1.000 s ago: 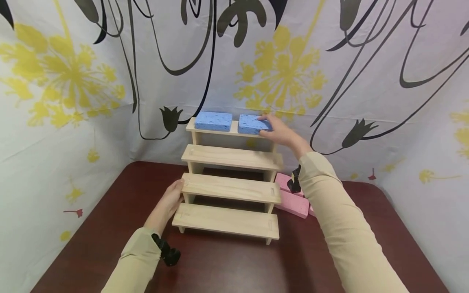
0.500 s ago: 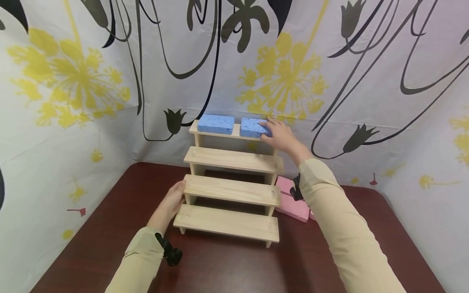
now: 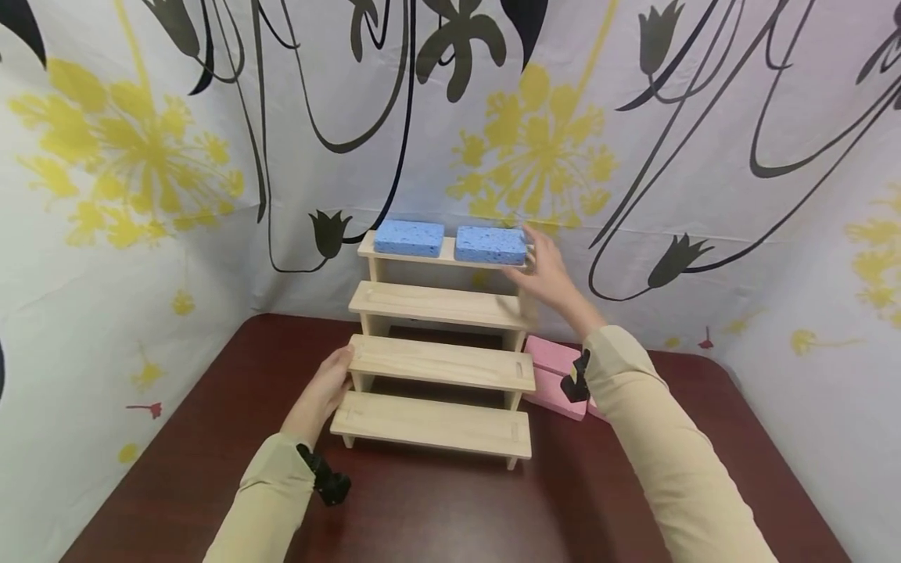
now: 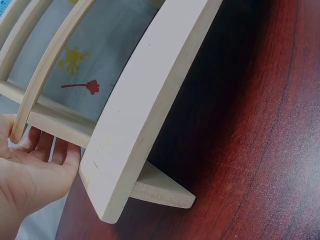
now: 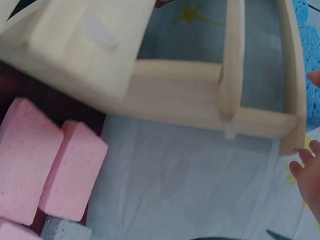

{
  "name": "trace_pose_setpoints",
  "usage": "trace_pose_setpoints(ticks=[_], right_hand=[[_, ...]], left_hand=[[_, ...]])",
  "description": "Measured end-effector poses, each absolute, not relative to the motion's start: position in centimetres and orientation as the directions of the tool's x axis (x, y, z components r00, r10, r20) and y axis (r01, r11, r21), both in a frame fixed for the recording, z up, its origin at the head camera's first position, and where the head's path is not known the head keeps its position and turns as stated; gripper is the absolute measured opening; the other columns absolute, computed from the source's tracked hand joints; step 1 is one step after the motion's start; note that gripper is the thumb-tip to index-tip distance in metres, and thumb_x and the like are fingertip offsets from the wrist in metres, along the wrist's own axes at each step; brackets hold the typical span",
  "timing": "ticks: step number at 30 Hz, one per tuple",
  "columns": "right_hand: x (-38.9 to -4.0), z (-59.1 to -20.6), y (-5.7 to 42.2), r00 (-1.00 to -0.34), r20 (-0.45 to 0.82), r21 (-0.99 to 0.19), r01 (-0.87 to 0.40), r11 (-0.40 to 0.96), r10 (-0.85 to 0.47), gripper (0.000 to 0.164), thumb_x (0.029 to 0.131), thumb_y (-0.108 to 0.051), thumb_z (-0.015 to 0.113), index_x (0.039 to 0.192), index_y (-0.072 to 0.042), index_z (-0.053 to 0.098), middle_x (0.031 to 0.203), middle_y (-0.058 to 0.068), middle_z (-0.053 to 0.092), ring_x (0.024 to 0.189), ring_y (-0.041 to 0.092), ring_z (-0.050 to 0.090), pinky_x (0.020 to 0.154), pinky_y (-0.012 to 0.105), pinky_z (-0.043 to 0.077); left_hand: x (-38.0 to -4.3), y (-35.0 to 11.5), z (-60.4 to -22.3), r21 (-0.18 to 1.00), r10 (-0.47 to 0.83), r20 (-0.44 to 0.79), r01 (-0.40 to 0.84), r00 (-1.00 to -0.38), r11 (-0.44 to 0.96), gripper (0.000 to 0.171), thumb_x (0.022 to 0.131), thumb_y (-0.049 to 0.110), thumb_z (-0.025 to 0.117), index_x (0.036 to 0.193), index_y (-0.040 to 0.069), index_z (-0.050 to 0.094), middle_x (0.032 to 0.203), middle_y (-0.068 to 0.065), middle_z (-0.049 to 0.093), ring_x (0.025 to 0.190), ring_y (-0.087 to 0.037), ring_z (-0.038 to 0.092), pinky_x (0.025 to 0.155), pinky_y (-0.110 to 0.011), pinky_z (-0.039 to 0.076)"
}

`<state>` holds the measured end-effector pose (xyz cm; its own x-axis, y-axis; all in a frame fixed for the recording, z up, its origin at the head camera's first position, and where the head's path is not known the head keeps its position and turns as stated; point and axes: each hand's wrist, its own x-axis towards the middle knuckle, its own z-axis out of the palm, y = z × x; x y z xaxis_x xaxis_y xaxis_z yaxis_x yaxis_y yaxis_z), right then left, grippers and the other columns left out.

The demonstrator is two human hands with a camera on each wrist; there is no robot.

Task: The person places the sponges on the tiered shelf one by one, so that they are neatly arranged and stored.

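Note:
A pale wooden stepped shelf (image 3: 442,360) with several tiers stands on the table. My left hand (image 3: 324,395) grips its left side at the second tier from the bottom; in the left wrist view the fingers (image 4: 60,149) reach behind the side rail. Two blue sponges, a left one (image 3: 409,238) and a right one (image 3: 490,245), lie side by side on the top tier. My right hand (image 3: 552,275) is at the right end of that tier, fingers apart beside the right sponge. In the right wrist view its fingertips (image 5: 295,169) are right at the board's end.
Several pink sponges (image 3: 556,391) lie on the dark red table (image 3: 436,508) just right of the shelf. A grey sponge-like block (image 5: 65,230) shows beside them in the right wrist view. A patterned cloth (image 3: 281,141) hangs behind and around the table.
My right hand has let go of the right blue sponge and drawn back a little to the right, baring the sponge's right end. The left hand stays on the shelf.

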<state>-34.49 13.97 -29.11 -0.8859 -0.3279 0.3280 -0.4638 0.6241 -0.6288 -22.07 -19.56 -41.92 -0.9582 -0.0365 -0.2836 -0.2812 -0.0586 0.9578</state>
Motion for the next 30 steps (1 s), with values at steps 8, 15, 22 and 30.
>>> trace_pose_setpoints(ticks=[8,15,22,30], right_hand=[[-33.9,-30.3,15.9,-0.908,0.289,-0.628,-0.419,0.656,-0.304,0.076,0.086,-0.025,0.061,0.144,-0.003,0.018,0.143,0.025,0.022,0.134,0.038,0.021,0.112,0.053,0.02],[-33.0,-31.8,17.9,-0.943,0.196,-0.687,-0.327,0.649,-0.268,0.076,0.088,-0.026,0.059,0.145,-0.002,0.015,0.142,0.024,0.027,0.13,0.04,0.029,0.107,0.053,0.03],[-31.9,-33.7,20.6,-0.951,0.127,-0.656,-0.295,0.694,-0.283,0.063,0.091,-0.022,0.053,0.141,0.004,0.024,0.136,0.029,0.035,0.124,0.044,0.035,0.103,0.057,0.033],[-30.5,-37.4,22.8,-0.954,-0.012,-0.616,-0.229,0.754,-0.3,0.057,0.091,-0.028,0.054,0.136,0.003,0.035,0.133,0.028,0.041,0.121,0.044,0.041,0.099,0.056,0.039]], left_hand=[[-22.4,-19.8,-41.7,0.954,-0.026,-0.298,-0.296,-0.954,-0.053,0.058,0.101,0.034,0.026,0.147,0.005,0.008,0.152,-0.02,0.009,0.142,-0.031,0.009,0.118,-0.045,0.01],[-22.3,-19.8,-41.6,0.953,0.004,-0.296,-0.296,-0.955,-0.06,0.058,0.101,0.034,0.025,0.148,0.007,0.005,0.153,-0.019,0.005,0.142,-0.031,0.005,0.118,-0.044,0.01],[-22.3,-19.6,-41.6,0.95,0.006,-0.306,-0.306,-0.952,-0.069,0.057,0.101,0.033,0.025,0.148,0.006,0.005,0.153,-0.019,0.006,0.142,-0.03,0.006,0.118,-0.043,0.01],[-22.4,-19.7,-41.3,0.949,-0.006,-0.31,-0.309,-0.951,-0.068,0.057,0.101,0.033,0.026,0.148,0.007,0.008,0.153,-0.018,0.008,0.142,-0.029,0.008,0.118,-0.043,0.011]])
